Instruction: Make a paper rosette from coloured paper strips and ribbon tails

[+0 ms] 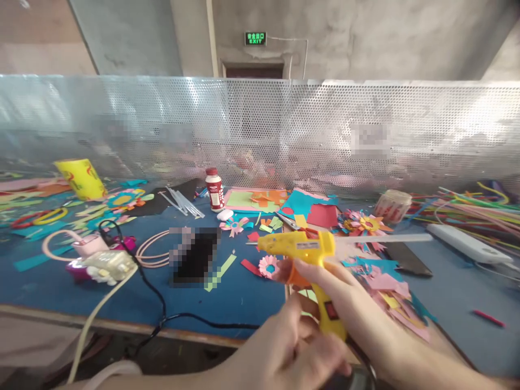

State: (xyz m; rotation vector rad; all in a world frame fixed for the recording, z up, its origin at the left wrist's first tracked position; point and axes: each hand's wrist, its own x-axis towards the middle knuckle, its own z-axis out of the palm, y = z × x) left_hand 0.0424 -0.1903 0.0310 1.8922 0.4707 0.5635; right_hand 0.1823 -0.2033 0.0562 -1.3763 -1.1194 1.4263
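Note:
A yellow hot glue gun (309,246) is held over the table, its metal nozzle pointing left and a long clear glue stick (385,238) protruding from its back. My right hand (351,295) is closed round the upper grip, thumb lying along the side near the orange trigger (298,277). Around the lower handle, close to the red switch, my left hand (294,341) is curled, its fingers partly hidden and slightly blurred. Just beyond the gun lies a pink fringed paper ring (268,267). Other cut-paper flowers (234,226) rest farther back.
A power strip with plugs (108,265) and black cable (203,319) lies left, beside a pixelated dark object (197,254). A red-capped bottle (214,189), scissors (286,219), coloured paper and spare glue sticks (184,201) stand or lie farther back. A perforated metal screen (260,130) borders the table.

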